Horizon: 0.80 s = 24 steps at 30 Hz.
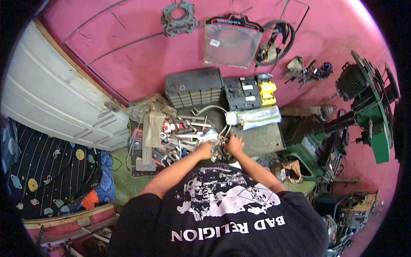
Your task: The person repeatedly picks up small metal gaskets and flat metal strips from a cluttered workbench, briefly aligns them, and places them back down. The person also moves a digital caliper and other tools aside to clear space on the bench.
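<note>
We locate the work at the near edge of the table (269, 139): a cluster of small metal parts (219, 148) lies between the two hands, just in front of the dark shirt (239, 201). Its exact form is too small to tell.

Our left hand (206, 150) is at the left side of the cluster, fingers bent inward; we cannot tell whether they are closed on a part. Our right hand (234, 145) is at the right side, fingers curled; its grip is likewise unclear.

For good handling at this point, we judge it best to steady the parts with one hand and manipulate with the other, both wrists low. We should work over the tabletop and not past its edge, since a small part could easily drop.

Immediately left, a pile of wrenches and other hand tools (184, 136) lies in disorder; we should guard against mixing loose parts into it. Beyond the hands, a pale cable (209, 108) loops across the surface near a silver wrapped packet (253, 118). We should mind the cable when reaching forward.

Farther back stand a grey drawer cabinet (192, 82) and, to its right, black and yellow bins (267, 93). Well apart on the right is a green machine (376, 132).
</note>
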Each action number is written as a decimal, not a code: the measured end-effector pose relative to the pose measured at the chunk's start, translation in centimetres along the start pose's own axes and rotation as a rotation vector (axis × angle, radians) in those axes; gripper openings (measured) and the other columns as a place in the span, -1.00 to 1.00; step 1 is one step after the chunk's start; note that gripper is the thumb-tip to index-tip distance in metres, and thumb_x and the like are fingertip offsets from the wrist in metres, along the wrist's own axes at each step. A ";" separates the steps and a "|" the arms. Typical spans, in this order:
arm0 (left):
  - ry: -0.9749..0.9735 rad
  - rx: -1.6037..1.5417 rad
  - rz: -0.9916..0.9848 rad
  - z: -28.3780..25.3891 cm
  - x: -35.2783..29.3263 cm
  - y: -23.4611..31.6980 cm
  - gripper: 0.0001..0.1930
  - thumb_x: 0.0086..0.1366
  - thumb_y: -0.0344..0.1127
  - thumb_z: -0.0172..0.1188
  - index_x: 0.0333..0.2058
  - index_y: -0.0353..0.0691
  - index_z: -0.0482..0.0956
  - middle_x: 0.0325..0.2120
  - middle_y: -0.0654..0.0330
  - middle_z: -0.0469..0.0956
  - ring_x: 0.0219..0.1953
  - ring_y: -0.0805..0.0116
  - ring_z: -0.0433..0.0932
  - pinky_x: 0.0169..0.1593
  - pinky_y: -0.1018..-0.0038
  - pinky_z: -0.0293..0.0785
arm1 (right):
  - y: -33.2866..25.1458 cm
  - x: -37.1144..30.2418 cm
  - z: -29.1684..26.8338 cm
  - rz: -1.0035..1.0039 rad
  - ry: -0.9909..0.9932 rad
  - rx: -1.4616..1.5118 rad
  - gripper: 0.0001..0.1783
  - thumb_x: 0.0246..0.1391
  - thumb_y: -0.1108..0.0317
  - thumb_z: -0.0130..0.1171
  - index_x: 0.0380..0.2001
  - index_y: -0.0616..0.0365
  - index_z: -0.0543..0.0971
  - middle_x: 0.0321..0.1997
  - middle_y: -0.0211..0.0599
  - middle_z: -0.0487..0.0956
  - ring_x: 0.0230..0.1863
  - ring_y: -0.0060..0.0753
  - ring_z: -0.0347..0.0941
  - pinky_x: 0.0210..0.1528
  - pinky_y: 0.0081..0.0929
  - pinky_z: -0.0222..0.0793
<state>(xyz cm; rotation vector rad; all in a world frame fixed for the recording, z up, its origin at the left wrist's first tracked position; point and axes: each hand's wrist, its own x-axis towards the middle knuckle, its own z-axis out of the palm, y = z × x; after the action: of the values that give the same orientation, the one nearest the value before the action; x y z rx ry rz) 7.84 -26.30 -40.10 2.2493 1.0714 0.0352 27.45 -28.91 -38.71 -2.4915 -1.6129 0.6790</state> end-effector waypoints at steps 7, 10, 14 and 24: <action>0.112 -0.363 -0.207 2.3 2.1 -2.5 -0.36 0.13 0.08 0.34 0.04 -0.30 0.54 -0.05 -0.13 0.58 0.01 -0.02 0.57 0.11 0.24 0.43 | 1.3 -0.6 0.2 -0.176 0.090 -0.057 -0.62 -0.05 0.24 0.32 -0.09 -0.03 0.59 -0.03 -0.22 0.59 0.10 -0.08 0.42 0.08 0.05 0.29; 0.120 -0.373 -0.181 2.6 1.1 -1.7 -0.45 0.11 0.04 0.36 -0.06 -0.28 0.61 -0.15 -0.12 0.62 -0.06 -0.04 0.59 0.05 0.24 0.46 | 1.5 -1.3 -0.6 -0.226 0.121 -0.061 -0.61 -0.08 0.25 0.35 -0.11 -0.03 0.58 -0.04 -0.26 0.59 0.08 -0.10 0.41 0.06 0.00 0.28; 0.108 -0.263 -0.058 2.8 0.8 -1.5 -0.57 0.07 -0.10 0.40 -0.15 -0.27 0.66 -0.29 -0.10 0.65 -0.18 -0.04 0.63 -0.06 0.23 0.50 | 1.8 -1.4 -0.9 -0.288 0.130 -0.058 -0.59 -0.06 0.21 0.35 -0.09 -0.03 0.57 -0.07 -0.25 0.60 0.06 -0.09 0.42 0.04 0.01 0.27; 0.189 -0.395 -0.223 2.3 -0.5 -1.7 -0.73 0.04 -0.20 0.41 -0.29 -0.16 0.67 -0.46 0.00 0.65 -0.36 0.02 0.64 -0.22 0.20 0.52 | 1.0 -1.4 -1.9 -0.407 -0.069 -0.009 -0.73 0.08 0.17 0.23 -0.18 0.01 0.57 -0.25 -0.17 0.64 -0.07 0.01 0.50 -0.04 0.07 0.26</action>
<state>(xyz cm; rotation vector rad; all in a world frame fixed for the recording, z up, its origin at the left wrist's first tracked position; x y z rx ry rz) 6.97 -27.14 -42.74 1.7912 1.2832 0.3409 28.63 -30.26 -36.84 -2.0626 -2.0624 0.7035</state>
